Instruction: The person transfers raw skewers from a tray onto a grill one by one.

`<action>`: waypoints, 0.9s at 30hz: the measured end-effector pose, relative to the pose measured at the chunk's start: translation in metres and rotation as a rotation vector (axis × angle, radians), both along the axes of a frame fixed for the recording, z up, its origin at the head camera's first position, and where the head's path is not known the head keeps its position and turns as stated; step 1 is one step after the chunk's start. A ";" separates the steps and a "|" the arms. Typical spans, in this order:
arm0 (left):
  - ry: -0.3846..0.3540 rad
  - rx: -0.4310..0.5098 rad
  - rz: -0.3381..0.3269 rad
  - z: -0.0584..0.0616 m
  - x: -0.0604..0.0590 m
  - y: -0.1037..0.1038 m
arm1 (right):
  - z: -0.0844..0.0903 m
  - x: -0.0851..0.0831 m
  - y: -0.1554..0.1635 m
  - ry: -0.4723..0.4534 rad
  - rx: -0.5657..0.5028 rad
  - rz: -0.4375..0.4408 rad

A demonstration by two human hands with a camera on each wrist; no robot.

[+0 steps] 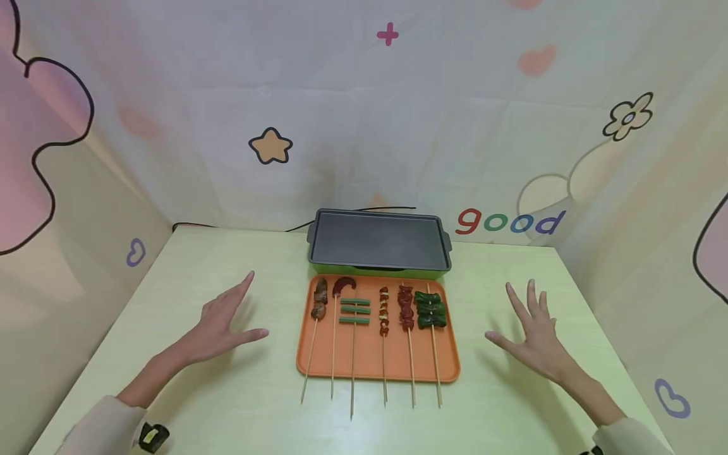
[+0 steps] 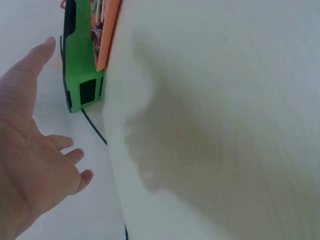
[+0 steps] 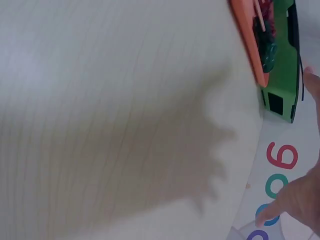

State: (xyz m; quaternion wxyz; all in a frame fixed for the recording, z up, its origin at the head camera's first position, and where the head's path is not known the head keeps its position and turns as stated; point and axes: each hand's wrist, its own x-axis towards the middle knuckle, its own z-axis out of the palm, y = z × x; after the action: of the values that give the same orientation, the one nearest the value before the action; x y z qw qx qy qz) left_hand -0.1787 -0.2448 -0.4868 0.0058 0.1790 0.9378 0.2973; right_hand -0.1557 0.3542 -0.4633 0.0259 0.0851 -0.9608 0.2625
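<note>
My left hand [image 1: 218, 328] hovers over the table left of an orange tray [image 1: 370, 363], thumb spread from the fingers, holding nothing. On the other side, my right hand [image 1: 534, 338] is raised with its fingers splayed, also holding nothing. Several skewers lie side by side on the tray, their sticks reaching past its front rim. From left to right they carry brown meat chunks [image 1: 320, 300], a curled dark red piece [image 1: 344, 285], green stalks [image 1: 355, 310], small reddish-brown pieces [image 1: 384, 313], red meat [image 1: 406, 308] and folded green leaves [image 1: 430, 309].
Directly behind the tray stands a green electric griddle [image 1: 381, 240] with a flat dark plate and side handles. A black cord [image 1: 298, 227] runs along the table's back edge. Printed curtains [image 1: 364, 126] enclose the pale table [image 1: 256, 404] at the back and sides.
</note>
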 end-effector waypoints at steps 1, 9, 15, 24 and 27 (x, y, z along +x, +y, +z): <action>-0.032 0.044 -0.001 0.000 0.000 0.002 | 0.001 0.001 -0.002 -0.024 -0.029 0.015; -0.322 0.392 -0.004 0.003 -0.003 0.018 | 0.007 0.010 -0.016 -0.174 -0.222 0.142; -0.511 0.596 0.020 0.004 -0.010 0.025 | 0.010 0.013 -0.029 -0.298 -0.384 0.164; -0.572 0.664 0.029 -0.013 -0.017 0.043 | 0.002 0.012 -0.051 -0.443 -0.604 0.209; -0.631 0.718 0.072 -0.018 -0.016 0.053 | -0.003 0.018 -0.054 -0.495 -0.649 0.226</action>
State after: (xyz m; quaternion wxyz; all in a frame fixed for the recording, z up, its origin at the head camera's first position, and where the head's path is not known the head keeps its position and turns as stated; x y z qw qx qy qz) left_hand -0.1948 -0.1914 -0.5053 0.2177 0.0383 0.7340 0.6421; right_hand -0.1379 0.3000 -0.4665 -0.2091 0.1116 -0.7903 0.5651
